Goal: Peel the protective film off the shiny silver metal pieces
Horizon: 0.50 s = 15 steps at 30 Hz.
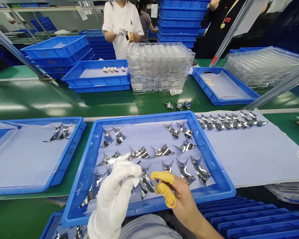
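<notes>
My left hand [117, 192], in a white glove, pinches a shiny chrome part [146, 183] at its left end. The part hangs above the front of a blue tray [149, 212]. Close to the part's right end is my right hand [173, 192], with yellow finger cots on thumb and forefinger. Those two fingers are closed on a small thing with a dark blue round end [158, 181]; the rest of it is hidden. More curved, pointed chrome parts [162, 151] lie in rows on the tray's white liner [137, 134].
Chrome parts [229, 121] line a white sheet [249, 152] at right. Another blue tray [67, 166] stands left. Behind are clear plastic trays [160, 68], blue trays [97, 81] and a person in white [123, 26]. Metal posts [229, 36] slant up; stacked blue trays [251, 215] sit lower right.
</notes>
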Each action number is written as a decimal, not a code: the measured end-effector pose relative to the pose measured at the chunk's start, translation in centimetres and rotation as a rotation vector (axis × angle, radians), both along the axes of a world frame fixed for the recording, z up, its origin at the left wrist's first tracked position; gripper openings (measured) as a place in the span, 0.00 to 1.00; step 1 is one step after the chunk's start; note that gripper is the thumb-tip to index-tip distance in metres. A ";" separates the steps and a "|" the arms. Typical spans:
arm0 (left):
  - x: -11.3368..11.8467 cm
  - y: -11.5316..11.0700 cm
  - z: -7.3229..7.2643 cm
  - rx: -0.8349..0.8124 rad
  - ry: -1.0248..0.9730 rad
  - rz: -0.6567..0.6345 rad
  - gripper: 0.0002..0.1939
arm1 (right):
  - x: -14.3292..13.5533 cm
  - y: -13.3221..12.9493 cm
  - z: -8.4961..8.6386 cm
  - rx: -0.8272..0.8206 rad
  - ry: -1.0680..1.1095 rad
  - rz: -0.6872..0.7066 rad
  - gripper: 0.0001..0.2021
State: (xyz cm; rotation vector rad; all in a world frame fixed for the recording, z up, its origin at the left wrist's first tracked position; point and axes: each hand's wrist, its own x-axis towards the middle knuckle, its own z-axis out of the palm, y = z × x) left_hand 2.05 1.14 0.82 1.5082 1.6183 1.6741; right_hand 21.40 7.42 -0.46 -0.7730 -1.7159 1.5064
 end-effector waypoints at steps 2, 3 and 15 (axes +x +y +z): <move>0.0 0.1 0.0 0.012 0.012 0.001 0.13 | -0.2 -0.1 0.2 0.030 0.002 -0.025 0.12; -0.1 0.1 0.0 0.024 0.019 -0.006 0.13 | -0.3 -0.1 0.4 0.055 0.002 -0.024 0.12; 0.2 0.4 -0.3 0.117 -0.028 -0.021 0.14 | -0.4 0.0 1.5 0.188 0.021 0.102 0.21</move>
